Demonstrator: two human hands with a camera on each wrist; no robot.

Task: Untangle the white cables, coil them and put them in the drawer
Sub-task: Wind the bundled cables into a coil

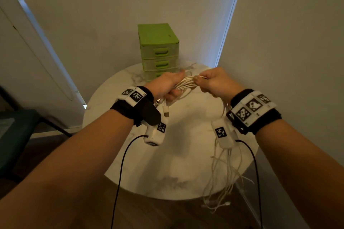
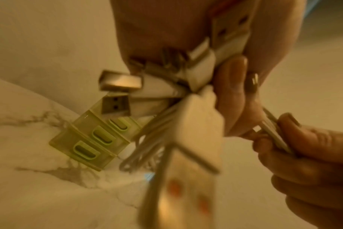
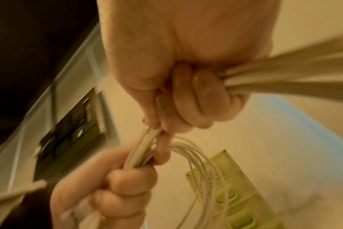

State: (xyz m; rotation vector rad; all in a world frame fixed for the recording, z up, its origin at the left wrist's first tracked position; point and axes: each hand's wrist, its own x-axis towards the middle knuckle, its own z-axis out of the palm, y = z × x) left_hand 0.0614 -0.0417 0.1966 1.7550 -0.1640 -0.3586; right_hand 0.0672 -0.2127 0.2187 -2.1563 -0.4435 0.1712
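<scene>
Round marble table [image 1: 141,154]; both hands, left hand [image 1: 167,85] and right hand [image 1: 216,80], fisted around thin white cables [image 1: 186,84].

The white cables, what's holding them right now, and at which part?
Both hands grip the white cables: the left hand near the USB plug ends, the right hand further along the strands, loose ends hanging below it.

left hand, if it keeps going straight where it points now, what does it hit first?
Probably the right hand. The left hand points rightward along the white cables both hands grip, and the right fist sits close in that line. The green drawer unit stands behind, seemingly off the path; depth is unclear.
</scene>
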